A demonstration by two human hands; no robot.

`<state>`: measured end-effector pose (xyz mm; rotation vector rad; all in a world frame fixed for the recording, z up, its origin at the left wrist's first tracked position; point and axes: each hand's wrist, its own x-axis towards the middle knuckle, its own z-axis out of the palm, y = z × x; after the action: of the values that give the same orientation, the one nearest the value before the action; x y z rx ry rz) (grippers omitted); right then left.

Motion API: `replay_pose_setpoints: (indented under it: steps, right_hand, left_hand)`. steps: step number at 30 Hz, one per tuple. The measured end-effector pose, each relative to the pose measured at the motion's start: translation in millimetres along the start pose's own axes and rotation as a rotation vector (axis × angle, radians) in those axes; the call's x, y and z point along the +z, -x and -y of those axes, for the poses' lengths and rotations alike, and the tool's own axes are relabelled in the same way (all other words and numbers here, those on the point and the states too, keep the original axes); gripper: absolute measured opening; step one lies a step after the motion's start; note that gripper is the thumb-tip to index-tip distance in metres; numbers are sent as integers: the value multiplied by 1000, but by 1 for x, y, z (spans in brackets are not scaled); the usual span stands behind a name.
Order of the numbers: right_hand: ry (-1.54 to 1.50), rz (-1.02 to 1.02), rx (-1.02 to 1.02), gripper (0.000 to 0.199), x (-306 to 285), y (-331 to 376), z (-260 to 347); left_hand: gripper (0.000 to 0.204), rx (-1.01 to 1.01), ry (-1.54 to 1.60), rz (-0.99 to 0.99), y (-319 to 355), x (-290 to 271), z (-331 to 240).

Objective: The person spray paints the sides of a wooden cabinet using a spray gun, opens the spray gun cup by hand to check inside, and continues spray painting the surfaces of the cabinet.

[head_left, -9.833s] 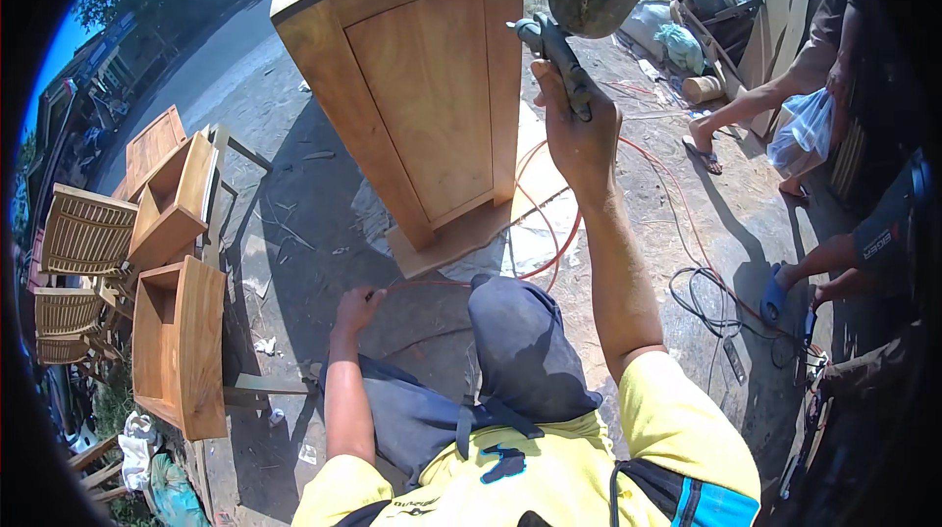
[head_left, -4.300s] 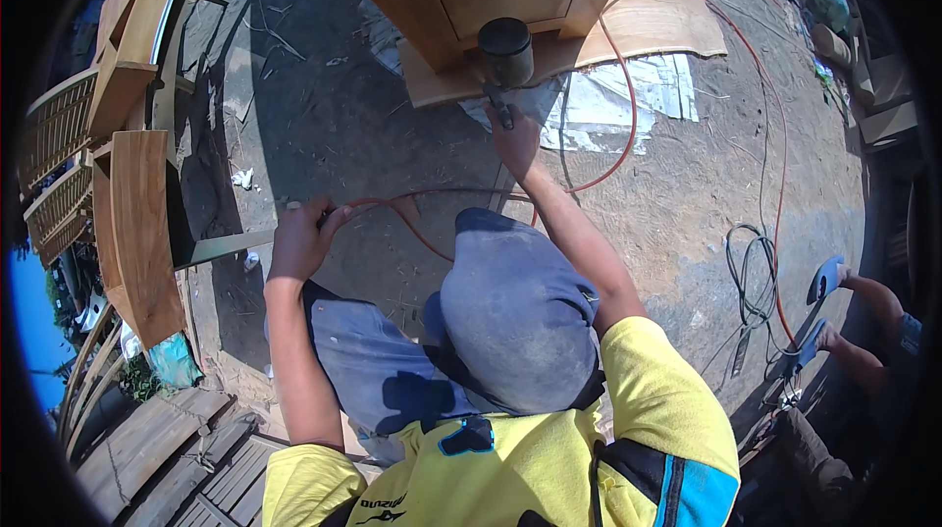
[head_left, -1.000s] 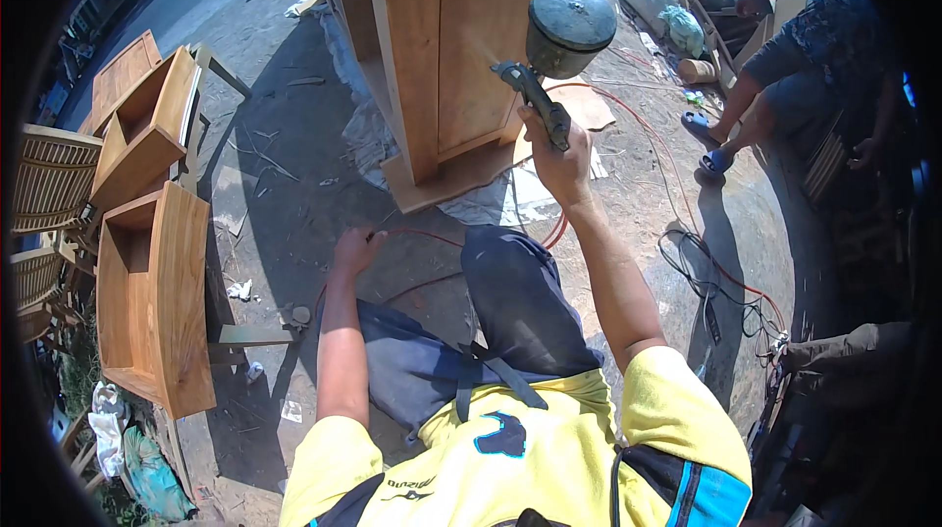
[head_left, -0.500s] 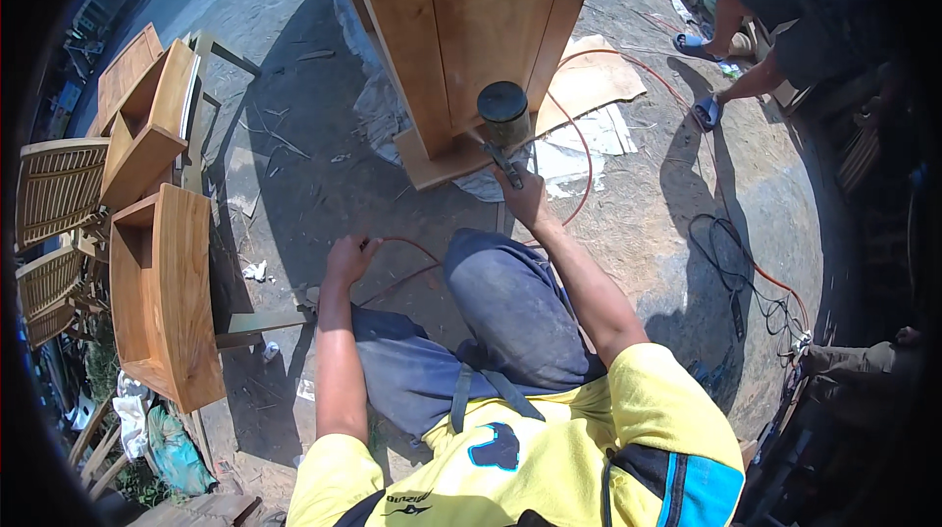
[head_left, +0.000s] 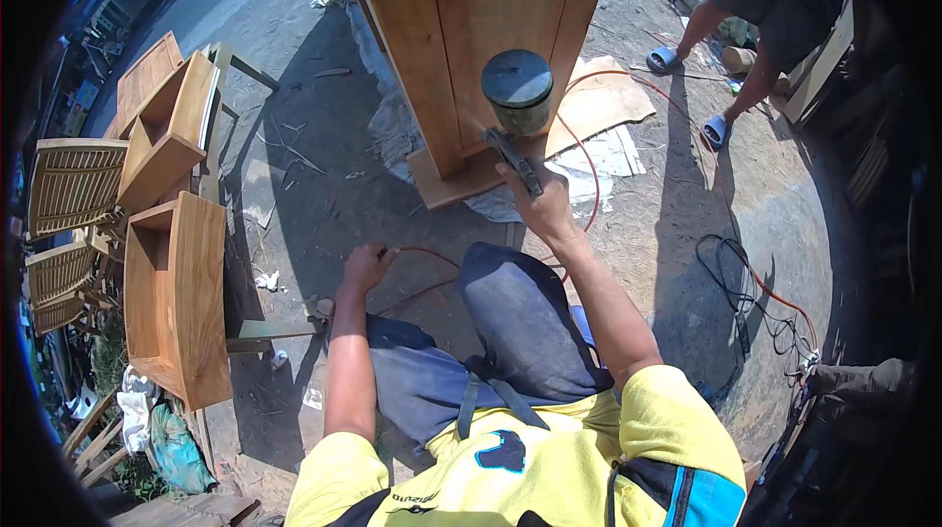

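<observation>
My right hand (head_left: 543, 205) is closed around the handle of a spray gun (head_left: 512, 160). A round cup with a dark lid (head_left: 517, 80) sits on the gun. The nozzle points at the lower part of a tall brown wooden furniture piece (head_left: 496, 7), near its inner corner; whether it touches cannot be made out. On the left, my left hand (head_left: 368, 267) is closed on an orange-red hose (head_left: 428, 252), beside my bent knee. The hose's path behind my knee and right arm is partly hidden.
Wooden drawers (head_left: 201, 301) and slatted chairs (head_left: 77, 188) stand at the left. A flat board (head_left: 613, 100) and pale sheeting (head_left: 392, 130) lie around the furniture's base. Black cable (head_left: 721, 267) coils at the right. Another person's sandalled foot (head_left: 716, 131) is at the upper right.
The view has shifted slightly. My right hand has tilted or raised the spray gun, so its cup lid looks larger. The other person's farther foot has moved left. My left hand still holds the hose.
</observation>
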<state>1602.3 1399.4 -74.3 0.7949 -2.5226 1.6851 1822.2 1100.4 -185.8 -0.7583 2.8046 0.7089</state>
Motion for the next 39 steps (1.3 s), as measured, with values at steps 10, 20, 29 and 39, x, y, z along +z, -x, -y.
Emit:
replay_pose_setpoints:
  steps: [10, 20, 29, 39]
  right_hand:
    - [83, -262, -470, 17, -88, -62, 164]
    - [23, -284, -502, 22, -80, -60, 189]
    - [104, -178, -304, 23, -67, -46, 153]
    - [139, 133, 175, 39, -6, -1, -30]
  left_hand:
    - [45, 39, 42, -22, -25, 1, -13]
    - [46, 52, 92, -48, -35, 11, -16]
    - [45, 76, 99, -50, -38, 12, -9]
    - [44, 89, 17, -68, -34, 22, 15]
